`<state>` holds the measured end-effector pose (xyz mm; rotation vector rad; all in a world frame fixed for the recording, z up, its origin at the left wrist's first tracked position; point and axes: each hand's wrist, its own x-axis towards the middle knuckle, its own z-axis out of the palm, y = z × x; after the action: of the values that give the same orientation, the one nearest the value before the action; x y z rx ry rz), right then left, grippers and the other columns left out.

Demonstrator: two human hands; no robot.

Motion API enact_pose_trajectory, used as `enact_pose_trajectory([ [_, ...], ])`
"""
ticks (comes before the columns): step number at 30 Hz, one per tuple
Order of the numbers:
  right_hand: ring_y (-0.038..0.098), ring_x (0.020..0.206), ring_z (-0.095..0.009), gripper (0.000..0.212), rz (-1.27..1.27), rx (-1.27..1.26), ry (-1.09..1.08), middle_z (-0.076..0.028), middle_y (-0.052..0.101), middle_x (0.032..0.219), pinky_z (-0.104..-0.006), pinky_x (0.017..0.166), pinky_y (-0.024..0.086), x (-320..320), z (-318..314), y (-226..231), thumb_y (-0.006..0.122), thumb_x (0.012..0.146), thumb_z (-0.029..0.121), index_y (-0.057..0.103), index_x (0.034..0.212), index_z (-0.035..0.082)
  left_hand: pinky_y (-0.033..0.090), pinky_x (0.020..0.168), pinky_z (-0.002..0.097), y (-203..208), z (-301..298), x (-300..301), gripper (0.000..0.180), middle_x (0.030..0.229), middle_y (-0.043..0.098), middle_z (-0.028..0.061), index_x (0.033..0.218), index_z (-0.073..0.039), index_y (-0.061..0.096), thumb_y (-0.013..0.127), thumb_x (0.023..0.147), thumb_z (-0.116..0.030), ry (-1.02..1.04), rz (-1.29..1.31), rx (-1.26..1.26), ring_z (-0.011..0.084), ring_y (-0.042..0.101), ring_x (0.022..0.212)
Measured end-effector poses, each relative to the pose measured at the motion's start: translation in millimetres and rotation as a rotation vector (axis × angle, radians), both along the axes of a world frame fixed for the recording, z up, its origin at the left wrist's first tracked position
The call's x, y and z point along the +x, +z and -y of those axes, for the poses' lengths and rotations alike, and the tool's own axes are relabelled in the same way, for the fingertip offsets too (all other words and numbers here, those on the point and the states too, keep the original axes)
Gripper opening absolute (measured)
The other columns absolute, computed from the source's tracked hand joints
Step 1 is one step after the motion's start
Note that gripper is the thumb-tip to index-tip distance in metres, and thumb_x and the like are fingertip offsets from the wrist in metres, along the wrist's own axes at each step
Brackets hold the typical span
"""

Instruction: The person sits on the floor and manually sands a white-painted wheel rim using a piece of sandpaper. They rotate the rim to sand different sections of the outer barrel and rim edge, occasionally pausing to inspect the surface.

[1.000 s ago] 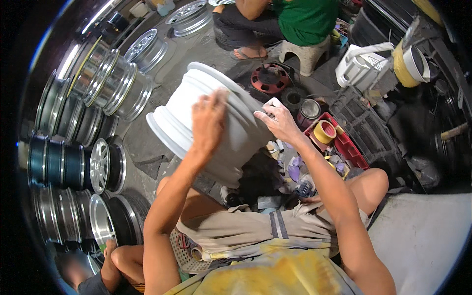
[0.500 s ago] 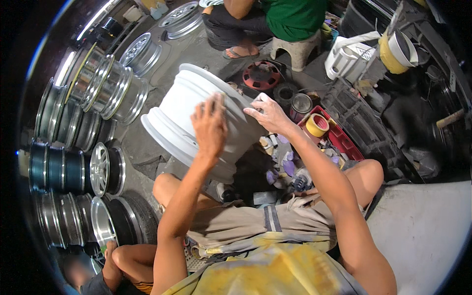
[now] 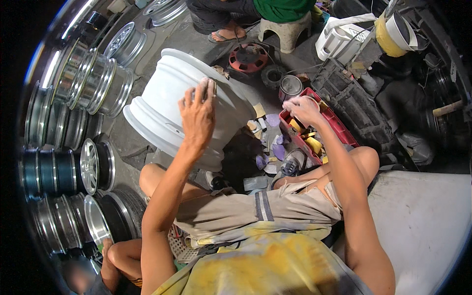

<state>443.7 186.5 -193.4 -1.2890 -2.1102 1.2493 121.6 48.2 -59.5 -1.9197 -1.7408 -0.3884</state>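
Note:
A white-coated wheel rim [image 3: 164, 93] lies tilted on its side in front of my legs. My left hand [image 3: 199, 115] rests on its barrel with bent fingers, and a thin brownish edge shows at the fingertips, too little to name. Off to the right, my right hand [image 3: 306, 112] is over the near-left part of a red crate [image 3: 344, 129], fingers drawn together. It largely covers a tape roll there; whether the fingers grip it is hidden. Yellow pieces [image 3: 313, 144] lie in the crate below the hand.
Stacked metal rims [image 3: 91, 81] line the left side. Scraps of purple and tan abrasive [image 3: 278, 147] lie between rim and crate. A tin can [image 3: 291, 87] and a red cable reel [image 3: 248, 58] stand beyond. One person sits on a stool [image 3: 285, 32]; another is at lower left.
My right hand has left the rim's far edge and moved right to the crate, over the tape roll. The left hand stays on the rim. The whole view has shifted slightly.

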Motion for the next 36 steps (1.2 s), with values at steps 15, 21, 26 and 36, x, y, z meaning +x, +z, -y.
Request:
enact_pose_trajectory([
  [15,0.076,0.086,-0.036,0.028,0.571,0.053,0.686,-0.022,0.076,0.09,-0.0445,0.081,0.06,-27.0,93.9,-103.1,0.069,0.085,0.029,0.078,0.093,0.003,0.044,0.095,0.0466,5.6,-1.7,-16.2,0.044,0.136,0.061,0.0089,0.144,-0.014,0.061,0.059,0.1,-0.017,0.156,0.015,0.077,0.0312,0.054,0.117],
  [21,0.073,0.1,-0.041,0.041,0.722,-0.005,0.712,-0.026,0.074,0.103,-0.0484,0.087,0.06,-30.8,127.8,-153.3,0.075,0.081,0.033,0.074,0.098,-0.005,0.043,0.097,0.0457,22.8,-14.3,-39.0,0.043,0.135,0.061,0.0086,0.143,-0.015,0.062,0.06,0.1,-0.019,0.296,0.099,0.044,0.0311,0.054,0.116],
  [26,0.072,0.102,-0.041,0.043,0.73,0.035,0.636,-0.027,0.073,0.104,-0.0483,0.089,0.059,-29.5,117.4,-150.6,0.072,0.087,0.036,0.073,0.101,-0.004,0.043,0.096,0.0465,3.8,-0.4,-14.1,0.04,0.131,0.063,0.0084,0.141,-0.015,0.064,0.06,0.101,-0.02,0.139,0.084,0.106,0.0309,0.054,0.116],
  [36,0.075,0.095,-0.033,0.013,0.66,0.289,0.735,-0.014,0.075,0.1,-0.049,0.075,0.057,-109.4,216.7,-159.4,0.069,0.085,0.016,0.076,0.093,0.009,0.042,0.099,0.0477,9.5,-7.2,-9.3,0.042,0.131,0.062,0.0092,0.141,-0.016,0.064,0.061,0.099,-0.019,0.17,0.117,0.089,0.0315,0.054,0.118],
])
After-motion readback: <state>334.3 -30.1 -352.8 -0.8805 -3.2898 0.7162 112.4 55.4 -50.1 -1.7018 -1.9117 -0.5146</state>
